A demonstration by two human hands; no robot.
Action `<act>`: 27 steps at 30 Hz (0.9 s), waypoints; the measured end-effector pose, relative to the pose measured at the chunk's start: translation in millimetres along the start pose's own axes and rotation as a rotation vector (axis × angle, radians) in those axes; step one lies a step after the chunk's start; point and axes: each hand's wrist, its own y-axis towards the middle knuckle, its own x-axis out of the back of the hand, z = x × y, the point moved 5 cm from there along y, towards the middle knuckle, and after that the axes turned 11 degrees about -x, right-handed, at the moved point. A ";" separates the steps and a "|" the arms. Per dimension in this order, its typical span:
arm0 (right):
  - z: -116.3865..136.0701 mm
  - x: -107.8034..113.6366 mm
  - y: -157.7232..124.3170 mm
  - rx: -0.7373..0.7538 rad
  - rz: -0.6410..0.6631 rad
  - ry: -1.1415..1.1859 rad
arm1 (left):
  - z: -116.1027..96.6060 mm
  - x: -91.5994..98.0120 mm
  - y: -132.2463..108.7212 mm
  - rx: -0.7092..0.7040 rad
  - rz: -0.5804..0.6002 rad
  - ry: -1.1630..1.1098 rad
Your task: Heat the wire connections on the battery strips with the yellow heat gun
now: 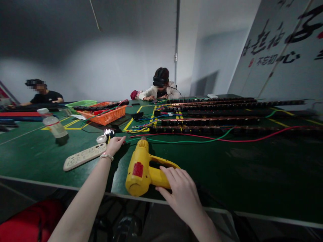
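Observation:
A yellow heat gun (137,171) lies at the table's near edge, its nozzle pointing away from me. My right hand (180,186) grips its handle, thumb on the near side and fingers over the top. To the left of the nozzle, my left hand (116,144) is closed in a pinch at the ends of thin wires. A green wire (176,142) and a red wire (209,137) run from near those fingertips to the right. Just beyond that hand is a small black object with a bright glare (109,133). The exact hold on the wires is partly hidden.
A pale remote control (84,156) and a bottle (57,127) stand left of my arm. Behind are an orange basket (108,116) and a green basket (83,104). Long dark strips (214,129) with wires cover the right side. Two people sit across the green table (227,188).

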 end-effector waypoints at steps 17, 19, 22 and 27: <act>-49.7 38.4 -27.0 0.082 -0.249 -0.255 | -10.8 -3.3 -1.4 -0.038 0.018 0.031; -47.8 38.3 -26.6 0.107 -0.258 -0.281 | -11.9 -4.0 -1.7 -0.034 0.025 0.040; -42.0 35.9 -26.2 0.137 -0.288 -0.303 | -12.8 -4.6 -1.9 -0.029 0.030 0.042; -25.4 24.1 -21.8 0.134 -0.302 -0.288 | -13.2 -5.6 -1.8 -0.025 0.034 0.031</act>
